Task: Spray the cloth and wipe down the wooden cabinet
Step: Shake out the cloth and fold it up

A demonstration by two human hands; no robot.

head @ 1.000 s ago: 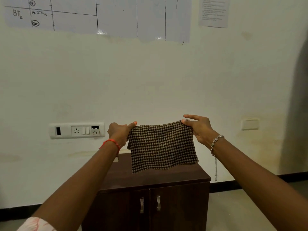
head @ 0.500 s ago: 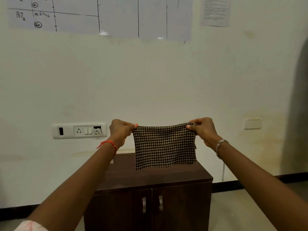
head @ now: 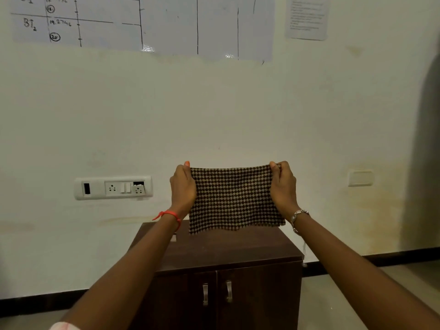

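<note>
Woven fabric in a dark brown and tan houndstooth check forms the cloth (head: 234, 198), seen from the head view, the only view supplied. Left hand (head: 183, 186) and right hand (head: 283, 185) each pinch one upper corner, fingers curled and pressed together on the fabric, so that the top edge runs nearly level and taut between the two grips. Below the grips the cloth hangs flat as a rough rectangle; its lower edge is slightly ragged and dips on the side under the left hand. The cloth is held in the air in front of the wall (head: 238, 115), above the rear part of the wooden cabinet (head: 228, 248), and does not appear to touch it. Judged from its drape, the cloth is light, soft and limp: it offers no stiffness of its own and collapses wherever it is not supported. The coarse weave should give a secure, non-slip hold. Take hold at the corners or along an edge to keep it spread; bunch it in one palm for wiping. The cabinet has a dark brown, smooth, faintly glossy top, square edges and two doors with curved metal handles (head: 216, 294). No spray bottle is visible. Outward of the left grip, a white switch and socket plate (head: 113, 188) is fixed to the matt, stained wall.
</note>
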